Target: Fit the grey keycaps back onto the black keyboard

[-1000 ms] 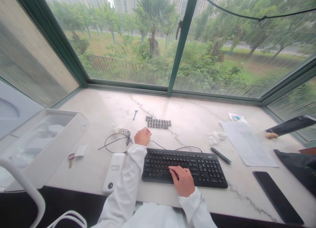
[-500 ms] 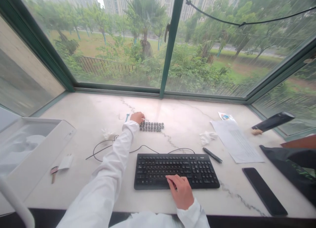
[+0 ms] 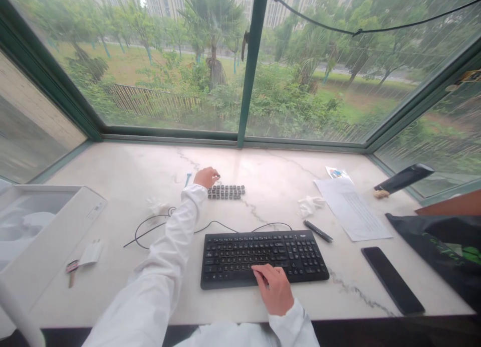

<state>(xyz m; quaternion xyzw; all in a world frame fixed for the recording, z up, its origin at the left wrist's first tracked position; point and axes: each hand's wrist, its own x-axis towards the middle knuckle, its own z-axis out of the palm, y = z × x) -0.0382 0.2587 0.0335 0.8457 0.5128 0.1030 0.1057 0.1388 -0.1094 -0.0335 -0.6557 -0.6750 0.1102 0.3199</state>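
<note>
Beyond the black keyboard, my left hand reaches out with its fingers pinched on a small dark keycap. Just right of and below that hand, several loose dark keycaps lie in neat rows on the white marble-patterned countertop. My right hand rests at the keyboard's front edge, its thumb and fingertips pressed together over the lower rows of keys. Whatever those fingertips hold, if anything, is too small to make out. A small blue tool lies left of my left hand.
A black pen, crumpled white tissue, a printed sheet and a phone lie to the right. On the left are a white box, a key, a white adapter and a looped black cable.
My left hand has lifted slightly, and a dark keycap now shows at its fingertips. My right hand stays over the keyboard's lower rows. The whole view has shifted a little.
</note>
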